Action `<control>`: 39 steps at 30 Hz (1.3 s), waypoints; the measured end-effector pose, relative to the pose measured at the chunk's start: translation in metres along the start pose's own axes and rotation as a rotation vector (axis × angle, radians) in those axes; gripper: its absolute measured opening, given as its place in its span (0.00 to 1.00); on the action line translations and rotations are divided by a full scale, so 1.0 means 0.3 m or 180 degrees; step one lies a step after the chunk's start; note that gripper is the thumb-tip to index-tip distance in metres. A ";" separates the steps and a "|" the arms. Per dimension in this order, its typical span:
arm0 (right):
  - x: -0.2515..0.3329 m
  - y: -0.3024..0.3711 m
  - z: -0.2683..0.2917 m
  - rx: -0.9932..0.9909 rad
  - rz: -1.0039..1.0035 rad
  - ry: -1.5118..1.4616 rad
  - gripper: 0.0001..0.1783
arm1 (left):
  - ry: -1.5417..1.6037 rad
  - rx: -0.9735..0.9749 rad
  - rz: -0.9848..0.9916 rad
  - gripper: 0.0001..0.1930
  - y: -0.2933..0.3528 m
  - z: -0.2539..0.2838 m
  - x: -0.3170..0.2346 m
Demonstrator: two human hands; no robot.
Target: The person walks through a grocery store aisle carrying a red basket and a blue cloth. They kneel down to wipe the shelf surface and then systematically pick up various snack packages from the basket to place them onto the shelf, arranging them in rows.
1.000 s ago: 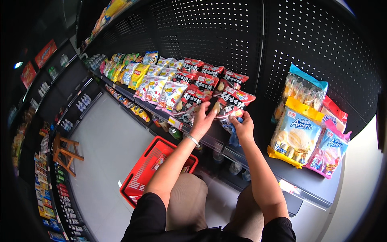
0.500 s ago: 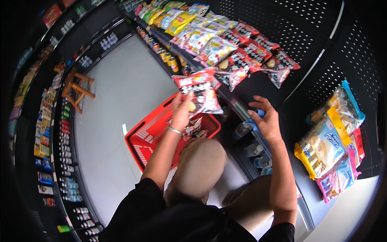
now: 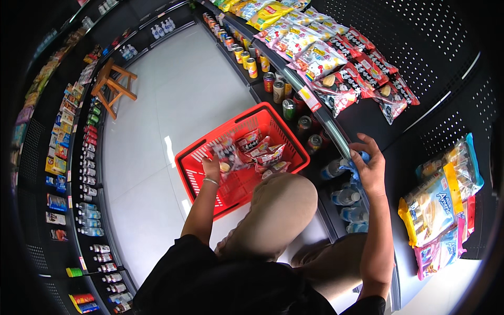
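My left hand, wearing a bracelet at the wrist, is inside the red shopping basket, closed on the edge of a red and black snack bag. The bag is slightly blurred. Several similar snack bags lie beside it at the basket's right end. At the shelf's front edge, my right hand grips a crumpled blue cloth between thumb and fingers. Rows of red and black snack bags rest on the shelf above the basket's right.
Drink cans and water bottles stand on the lower shelf, right of the basket. Bread packages lie at the far right. A wooden stool stands on the floor at the back left, before stocked shelves.
My left hand has lowered the snack bag from beside the shelf into the basket, moving left and down. My right hand has stayed near the shelf edge with the cloth. The view has shifted.
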State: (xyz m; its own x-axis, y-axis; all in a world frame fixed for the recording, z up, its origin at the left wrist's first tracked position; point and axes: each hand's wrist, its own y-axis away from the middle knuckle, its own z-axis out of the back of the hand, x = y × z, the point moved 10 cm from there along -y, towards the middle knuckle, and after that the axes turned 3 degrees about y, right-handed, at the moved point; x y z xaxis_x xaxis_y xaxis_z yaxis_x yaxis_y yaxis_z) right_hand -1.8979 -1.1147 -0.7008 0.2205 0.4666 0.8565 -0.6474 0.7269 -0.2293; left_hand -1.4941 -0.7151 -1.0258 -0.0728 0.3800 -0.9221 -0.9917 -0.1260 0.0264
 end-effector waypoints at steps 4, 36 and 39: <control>0.004 0.009 -0.005 -0.0012 -0.0010 0.0083 0.24 | -0.0835 -0.0103 -0.1893 0.27 0.200 0.023 -0.134; 0.079 0.175 -0.160 0.0851 -0.0021 0.0085 0.17 | -0.2452 0.3170 -0.2500 0.28 -0.032 -0.444 -0.192; -0.038 0.304 -0.374 0.1809 -0.0247 0.0309 0.18 | -0.2429 0.3574 -0.2314 0.30 -0.041 -0.485 -0.147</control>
State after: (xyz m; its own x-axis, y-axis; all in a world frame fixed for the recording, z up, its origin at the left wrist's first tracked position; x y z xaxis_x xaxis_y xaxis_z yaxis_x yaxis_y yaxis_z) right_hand -1.8776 -0.9971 -0.7834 0.3315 0.4864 0.8084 -0.9108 0.3886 0.1396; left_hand -1.4632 -0.8637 -1.0417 0.7583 0.4592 -0.4627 -0.3768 0.8880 0.2637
